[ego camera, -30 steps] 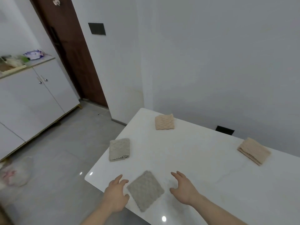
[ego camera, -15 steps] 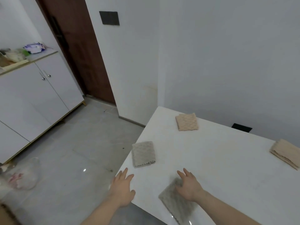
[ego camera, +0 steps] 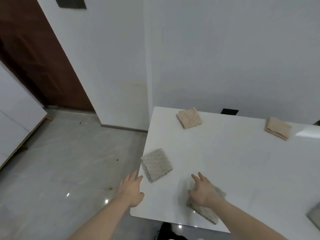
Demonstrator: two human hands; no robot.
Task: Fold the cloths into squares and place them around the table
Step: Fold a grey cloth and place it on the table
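Four folded cloths lie on the white table (ego camera: 225,161). A grey cloth (ego camera: 205,213) sits near the front edge, and my right hand (ego camera: 202,191) presses flat on it with fingers spread, hiding most of it. A second grey cloth (ego camera: 156,164) lies at the left edge. My left hand (ego camera: 132,189) hovers open over the table's left edge, just short of that cloth. One beige cloth (ego camera: 189,118) rests at the far left corner. Another beige cloth (ego camera: 278,128) lies by the far edge on the right.
A grey tiled floor (ego camera: 60,161) spreads to the left, with a brown door (ego camera: 34,58) and a white cabinet (ego camera: 13,108) beyond. A white wall stands behind the table. A grey object (ego camera: 314,215) shows at the right border.
My right hand has slid the front grey cloth to the right along the table. My left hand came off it and now hovers at the left edge. The view shifted left.
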